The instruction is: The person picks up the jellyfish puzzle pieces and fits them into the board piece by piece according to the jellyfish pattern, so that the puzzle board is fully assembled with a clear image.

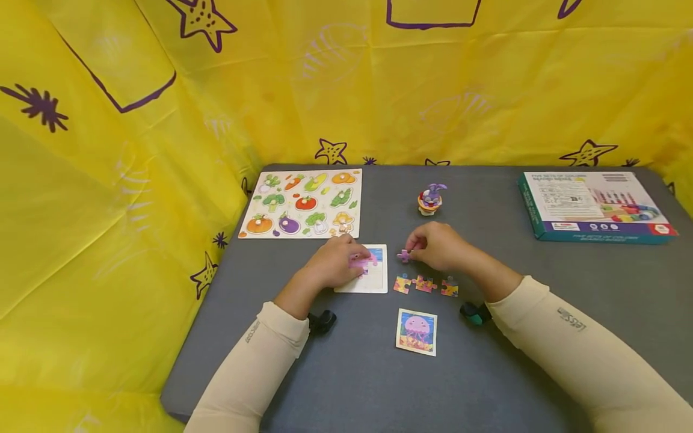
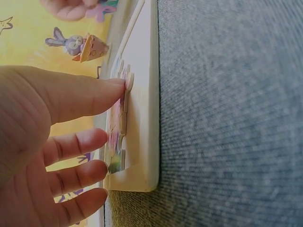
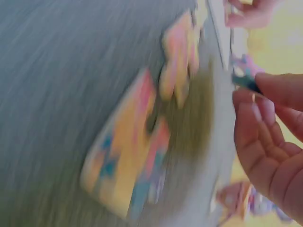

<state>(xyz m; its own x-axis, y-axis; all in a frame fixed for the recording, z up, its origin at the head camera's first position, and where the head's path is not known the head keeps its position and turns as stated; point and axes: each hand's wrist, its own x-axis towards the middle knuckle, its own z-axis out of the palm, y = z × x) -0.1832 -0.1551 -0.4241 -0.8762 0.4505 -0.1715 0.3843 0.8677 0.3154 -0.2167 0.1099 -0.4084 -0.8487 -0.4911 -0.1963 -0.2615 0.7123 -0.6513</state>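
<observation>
My left hand rests over a white puzzle tray, its thumb touching the joined pink and blue pieces inside. The other left fingers are spread loosely along the tray's far side in the left wrist view. Right of the tray, my right hand pinches a puzzle piece between thumb and fingertips, raised off the table in the right wrist view. Closer to me lie a few loose yellow and pink puzzle pieces, blurred in the right wrist view. Below them is a jellyfish picture card.
Behind the tray lies a vegetable peg board. A purple rabbit figurine stands beyond my right hand. At the back right is a flat game box. A yellow patterned cloth hangs behind the grey table.
</observation>
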